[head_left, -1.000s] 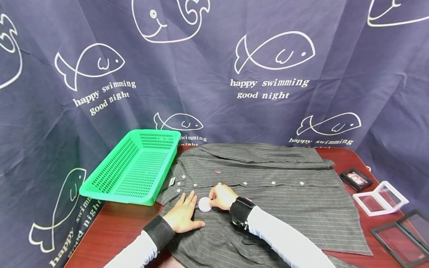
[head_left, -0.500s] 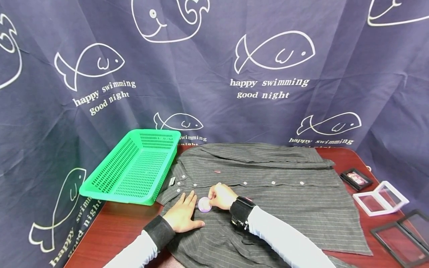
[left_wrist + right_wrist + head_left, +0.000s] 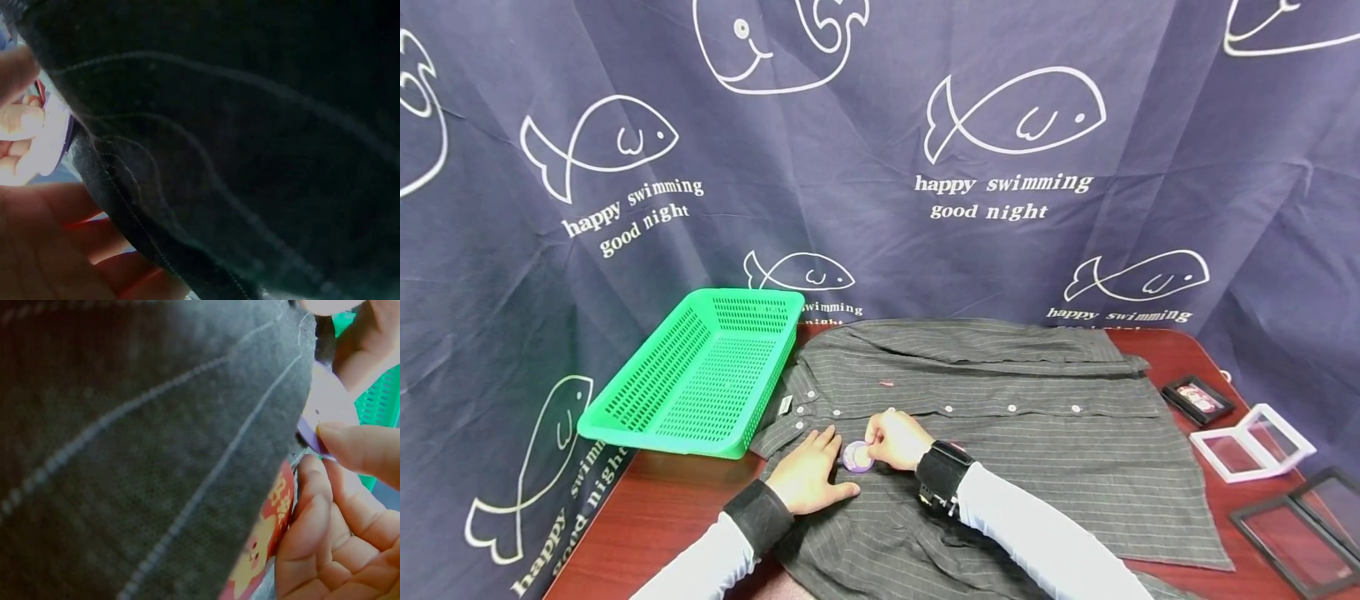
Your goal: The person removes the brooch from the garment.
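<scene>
A dark grey pinstriped shirt (image 3: 1037,475) with white buttons lies spread on the table. My left hand (image 3: 808,477) rests on it near the collar, fingers extended and thumb apart. Just right of that hand is a small round purple badge (image 3: 858,456) with a pale printed face. My right hand (image 3: 897,440) pinches the badge at its right edge. In the right wrist view the thumb lies on the face of the badge (image 3: 328,406), the other fingers curled beneath. The left wrist view shows the badge (image 3: 55,140) edge-on, beyond a fold of cloth.
A green basket (image 3: 737,446) stands at the left. Along the right edge lie a black box with a red picture (image 3: 1198,400), a white folding frame (image 3: 1221,479) and a black folding frame (image 3: 1303,533). A red patterned piece (image 3: 262,544) shows past the cloth.
The badge has tilted slightly in my right fingers, so its printed face and purple rim show more clearly. Both hands stay almost in place.
</scene>
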`<action>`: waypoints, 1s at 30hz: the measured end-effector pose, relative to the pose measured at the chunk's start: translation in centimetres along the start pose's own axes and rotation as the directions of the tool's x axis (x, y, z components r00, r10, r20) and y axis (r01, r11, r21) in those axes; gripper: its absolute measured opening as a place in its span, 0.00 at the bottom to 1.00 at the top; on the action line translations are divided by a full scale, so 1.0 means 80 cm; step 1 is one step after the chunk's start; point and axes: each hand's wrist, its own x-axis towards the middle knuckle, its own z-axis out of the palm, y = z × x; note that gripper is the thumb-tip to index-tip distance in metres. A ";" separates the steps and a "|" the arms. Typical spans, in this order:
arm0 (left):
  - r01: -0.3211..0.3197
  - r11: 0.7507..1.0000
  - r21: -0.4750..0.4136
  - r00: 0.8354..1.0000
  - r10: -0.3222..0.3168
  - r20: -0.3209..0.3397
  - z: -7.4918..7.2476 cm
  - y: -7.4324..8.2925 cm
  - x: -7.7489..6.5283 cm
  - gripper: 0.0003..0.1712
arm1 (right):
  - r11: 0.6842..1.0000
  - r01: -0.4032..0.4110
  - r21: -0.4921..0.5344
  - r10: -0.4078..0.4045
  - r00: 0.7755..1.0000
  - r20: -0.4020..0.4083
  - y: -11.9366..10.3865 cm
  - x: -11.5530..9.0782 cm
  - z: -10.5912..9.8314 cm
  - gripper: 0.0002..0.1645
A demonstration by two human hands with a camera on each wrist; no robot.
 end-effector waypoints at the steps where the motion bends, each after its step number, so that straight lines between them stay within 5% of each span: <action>1: 0.001 1.000 -0.002 1.000 -0.001 -0.011 0.000 0.000 0.001 0.48 | 1.000 -0.005 0.002 0.005 1.000 0.002 0.000 0.000 0.000 0.06; 11: -0.047 0.999 -0.011 0.990 0.045 -0.131 0.002 -0.001 0.012 0.37 | 1.000 0.021 -0.012 -0.021 1.000 -0.021 -0.002 -0.001 -0.002 0.07; 21: -0.106 0.994 0.005 0.982 0.106 -0.157 0.003 -0.003 0.016 0.32 | 0.992 0.085 -0.094 -0.092 0.993 -0.076 -0.009 -0.004 0.000 0.11; 30: -0.154 0.988 -0.005 0.967 0.150 -0.207 0.004 -0.004 0.018 0.21 | 0.926 0.222 -0.306 -0.277 0.950 -0.147 -0.017 -0.011 0.004 0.13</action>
